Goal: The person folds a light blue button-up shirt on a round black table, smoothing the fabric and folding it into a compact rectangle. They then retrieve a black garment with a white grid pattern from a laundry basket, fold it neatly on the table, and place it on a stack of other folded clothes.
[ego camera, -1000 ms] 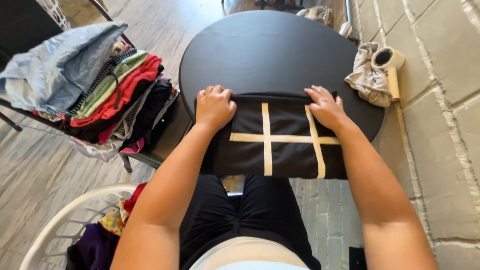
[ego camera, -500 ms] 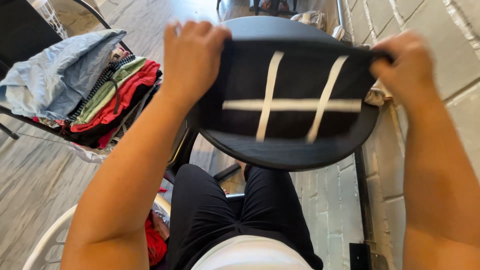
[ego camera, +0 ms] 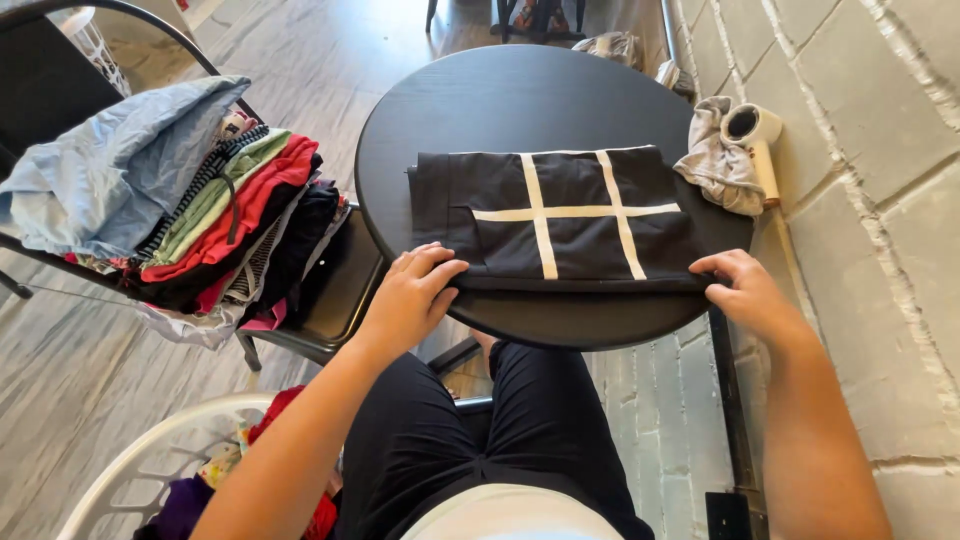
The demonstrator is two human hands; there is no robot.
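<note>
Both hands pinch the near edge of the black garment [ego camera: 560,215] lying flat on the round counter [ego camera: 500,100]: left hand [ego camera: 410,290] at the left corner, right hand [ego camera: 745,290] at the right. Judgement: keep edges aligned, tension even.

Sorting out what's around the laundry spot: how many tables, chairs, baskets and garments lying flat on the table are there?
Round black table: 1
Black chair holding the clothes stack: 1
White laundry basket: 1
Black garment with cream stripes, flat on the table: 1
Total: 4
</note>
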